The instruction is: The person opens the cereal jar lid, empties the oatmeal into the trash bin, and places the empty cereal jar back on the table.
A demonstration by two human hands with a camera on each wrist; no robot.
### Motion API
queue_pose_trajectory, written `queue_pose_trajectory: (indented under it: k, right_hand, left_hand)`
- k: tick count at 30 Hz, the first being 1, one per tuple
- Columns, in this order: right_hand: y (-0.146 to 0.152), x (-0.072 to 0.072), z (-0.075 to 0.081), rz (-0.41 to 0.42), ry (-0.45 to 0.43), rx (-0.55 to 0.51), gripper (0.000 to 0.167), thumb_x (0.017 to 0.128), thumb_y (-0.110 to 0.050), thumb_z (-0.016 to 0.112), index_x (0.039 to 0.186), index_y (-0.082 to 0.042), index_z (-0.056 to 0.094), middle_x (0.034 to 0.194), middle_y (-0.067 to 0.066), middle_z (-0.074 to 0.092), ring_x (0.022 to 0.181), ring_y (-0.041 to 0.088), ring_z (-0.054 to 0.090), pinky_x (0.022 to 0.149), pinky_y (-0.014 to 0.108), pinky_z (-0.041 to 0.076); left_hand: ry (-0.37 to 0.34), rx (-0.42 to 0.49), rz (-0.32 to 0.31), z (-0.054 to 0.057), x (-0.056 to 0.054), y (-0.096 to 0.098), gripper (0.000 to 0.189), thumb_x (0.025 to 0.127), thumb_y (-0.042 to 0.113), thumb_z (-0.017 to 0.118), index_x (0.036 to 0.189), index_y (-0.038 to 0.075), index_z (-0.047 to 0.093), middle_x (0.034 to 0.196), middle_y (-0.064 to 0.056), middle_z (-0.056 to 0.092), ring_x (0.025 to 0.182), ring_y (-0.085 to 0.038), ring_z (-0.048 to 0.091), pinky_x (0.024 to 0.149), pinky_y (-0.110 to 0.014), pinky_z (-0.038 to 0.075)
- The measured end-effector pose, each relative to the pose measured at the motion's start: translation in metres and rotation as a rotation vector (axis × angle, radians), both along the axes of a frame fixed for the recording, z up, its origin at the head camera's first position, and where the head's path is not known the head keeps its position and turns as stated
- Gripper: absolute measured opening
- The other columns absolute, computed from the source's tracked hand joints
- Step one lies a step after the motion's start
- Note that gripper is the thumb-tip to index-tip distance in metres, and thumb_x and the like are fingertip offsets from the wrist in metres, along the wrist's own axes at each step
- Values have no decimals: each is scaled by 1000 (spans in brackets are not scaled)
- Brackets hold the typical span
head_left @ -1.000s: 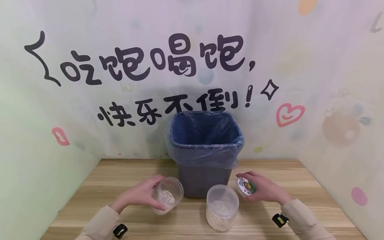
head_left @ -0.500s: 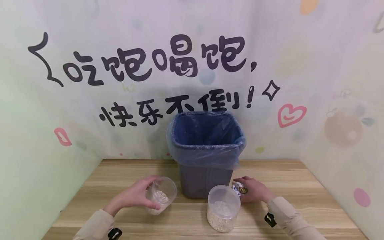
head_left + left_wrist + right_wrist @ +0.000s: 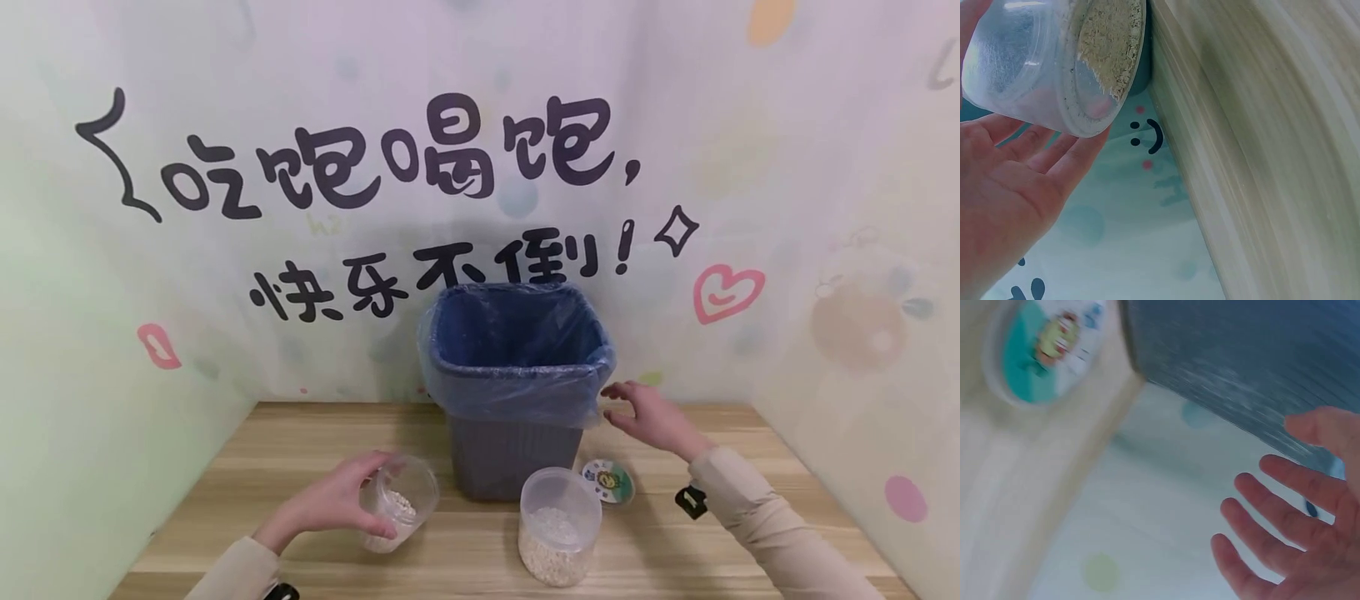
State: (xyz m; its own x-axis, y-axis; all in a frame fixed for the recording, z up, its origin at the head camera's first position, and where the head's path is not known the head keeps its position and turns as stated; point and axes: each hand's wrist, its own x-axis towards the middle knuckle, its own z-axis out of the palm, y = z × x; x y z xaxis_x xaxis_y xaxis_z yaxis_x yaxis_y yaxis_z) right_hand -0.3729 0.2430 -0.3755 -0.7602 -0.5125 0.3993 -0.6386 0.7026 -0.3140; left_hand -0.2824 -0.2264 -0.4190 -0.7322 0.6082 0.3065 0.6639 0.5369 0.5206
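Observation:
My left hand [image 3: 330, 504] grips a clear plastic jar [image 3: 415, 490] by its side, tilted with its mouth toward the bin. Pale flakes [image 3: 1110, 47], like oats, gather at the jar's base in the left wrist view. A second clear jar [image 3: 557, 533], part filled with similar flakes, stands upright on the table in front of the bin. Beside it lies a round lid [image 3: 609, 482] with a green and white printed label. Above and behind that lid is my right hand [image 3: 660, 419], fingers spread with nothing in them, near the bin's right side.
A dark waste bin [image 3: 513, 462] with a blue plastic liner [image 3: 517, 396] over its rim stands at the back middle of the wooden table [image 3: 315, 425]. Behind it hangs a printed wall covering [image 3: 360, 75] with large dark lettering. Side walls close off left and right.
The right hand moved inward with the lid, set it down on the table beside the upright jar, let go and rose back. The left hand shifted slightly left with its tilted jar.

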Motion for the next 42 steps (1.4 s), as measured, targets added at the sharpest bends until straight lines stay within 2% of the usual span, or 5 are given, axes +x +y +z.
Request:
queue_pose_trajectory:
  k: [7, 16, 29, 35, 42]
  right_hand:
    - [-2, -16, 51, -26, 105, -68, 22, 88, -3, 65, 107, 8, 64, 102, 23, 66, 97, 41, 61, 85, 56, 47]
    - [-14, -30, 96, -67, 108, -178, 26, 98, -18, 55, 109, 4, 66, 103, 20, 68, 98, 36, 61, 90, 57, 44]
    - [-24, -35, 96, -81, -38, -194, 32, 97, -25, 57, 104, 3, 70, 99, 15, 70, 93, 31, 64, 83, 46, 50]
    - [-25, -34, 102, -78, -115, -152, 32, 96, -25, 56, 100, 3, 71, 91, 11, 69, 82, 24, 61, 74, 37, 49]
    - [-25, -35, 108, -46, -127, -79, 29, 96, -24, 55, 91, 0, 71, 80, 4, 66, 72, 18, 56, 67, 34, 46]
  left_hand:
    - [-34, 12, 5, -4, 1, -5, 80, 66, 41, 87, 126, -1, 55, 111, -7, 62, 101, -26, 59, 85, -36, 50]
    - [-58, 2, 5, -8, 1, -4, 79, 66, 39, 87, 124, -3, 55, 111, -11, 62, 102, -27, 58, 86, -36, 50]
    - [-18, -9, -13, -17, -1, -6, 79, 66, 42, 87, 125, -1, 56, 109, -5, 63, 101, -18, 58, 84, -33, 50]
    - [-6, 6, -26, -14, -2, -3, 79, 65, 42, 87, 124, -1, 56, 110, 0, 62, 100, -20, 59, 83, -32, 51]
    - [12, 16, -46, -8, -2, -4, 76, 66, 40, 87, 122, -1, 57, 109, -2, 62, 99, -20, 59, 81, -31, 51]
